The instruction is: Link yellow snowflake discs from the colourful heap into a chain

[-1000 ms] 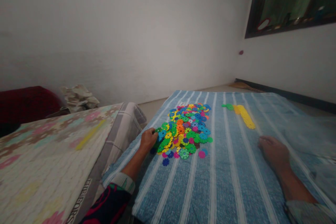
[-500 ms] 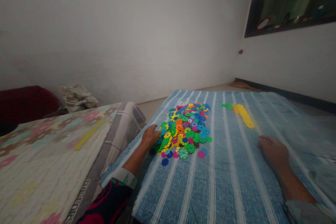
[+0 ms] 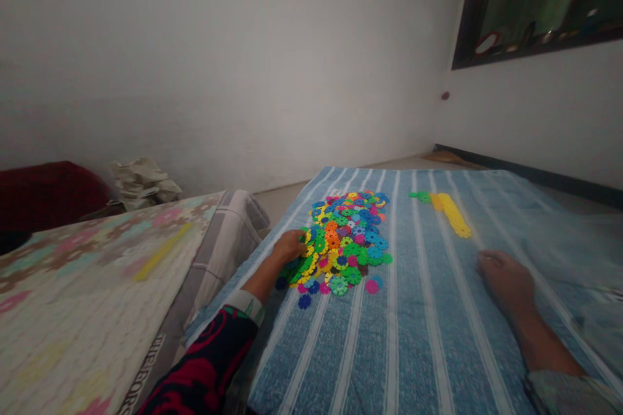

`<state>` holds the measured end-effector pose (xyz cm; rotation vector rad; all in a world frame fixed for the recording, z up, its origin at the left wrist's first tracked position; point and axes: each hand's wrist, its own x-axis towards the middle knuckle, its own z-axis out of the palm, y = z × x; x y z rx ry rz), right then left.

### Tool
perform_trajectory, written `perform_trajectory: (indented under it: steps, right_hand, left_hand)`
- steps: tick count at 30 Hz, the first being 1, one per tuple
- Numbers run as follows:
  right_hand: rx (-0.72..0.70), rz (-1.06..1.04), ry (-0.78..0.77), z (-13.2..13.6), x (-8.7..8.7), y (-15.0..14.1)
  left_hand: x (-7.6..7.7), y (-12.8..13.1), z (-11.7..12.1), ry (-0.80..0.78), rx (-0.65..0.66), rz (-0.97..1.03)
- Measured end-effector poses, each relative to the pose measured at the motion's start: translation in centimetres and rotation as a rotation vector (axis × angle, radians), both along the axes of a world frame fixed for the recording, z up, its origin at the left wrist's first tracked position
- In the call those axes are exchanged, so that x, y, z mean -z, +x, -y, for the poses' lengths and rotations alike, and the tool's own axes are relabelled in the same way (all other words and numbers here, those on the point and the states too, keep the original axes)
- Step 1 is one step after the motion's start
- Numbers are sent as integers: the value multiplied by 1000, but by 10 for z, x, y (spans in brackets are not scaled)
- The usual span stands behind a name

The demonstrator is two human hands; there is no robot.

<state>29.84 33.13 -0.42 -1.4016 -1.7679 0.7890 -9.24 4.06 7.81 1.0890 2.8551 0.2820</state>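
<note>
A heap of small flower-shaped plastic discs (image 3: 346, 237) in many colours lies on a blue cloth with white stripes (image 3: 418, 324). My left hand (image 3: 289, 246) reaches into the heap's left edge, fingers curled among the yellow and green pieces; what they grip is too small to name. My right hand (image 3: 505, 283) rests palm down on the cloth to the right, fingers loosely curled, away from the heap. Beyond it lies a joined row of yellow discs (image 3: 454, 215) with green discs (image 3: 421, 196) at its far end.
A mattress with a floral cover (image 3: 97, 285) stands to the left, its corner beside the cloth. A crumpled cloth (image 3: 141, 180) and a dark red cushion (image 3: 48, 191) lie against the white wall. A dark-framed window (image 3: 535, 6) is at upper right.
My left hand has slid forward and to the right, from the heap's near-left edge further into the pieces. My right hand has stayed in place.
</note>
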Motion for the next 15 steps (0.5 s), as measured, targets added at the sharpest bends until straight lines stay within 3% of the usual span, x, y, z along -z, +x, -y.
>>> perform_trajectory:
  steps: [7,15]
  right_hand:
    - [-7,24,14,0,0,0]
    - [5,9,14,0,1,0]
  left_hand:
    - [5,-2,8,0,-65,-35]
    - [-4,-15,-2,52,-76,19]
